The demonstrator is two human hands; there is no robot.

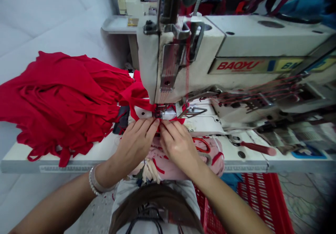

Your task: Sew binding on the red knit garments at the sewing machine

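Both hands work side by side at the needle area of a white sewing machine [183,73]. My left hand [136,136] has its fingers closed on red fabric [135,99], just in front of the presser foot [159,111]. Right beside it, my right hand [178,141] pinches the same fabric with bent fingers. Most of the held part is hidden under the fingertips. A strip of the fabric loops round the machine's narrow bed and runs off left, where a big heap of red fabric [65,101] lies.
Red-handled scissors [203,144] lie on pink cloth [217,157] near my right hand. Farther right is a red-handled screwdriver-like tool [258,148]. A red plastic basket [273,199] stands below the table edge [244,167]. A white wall [52,17] bounds the left.
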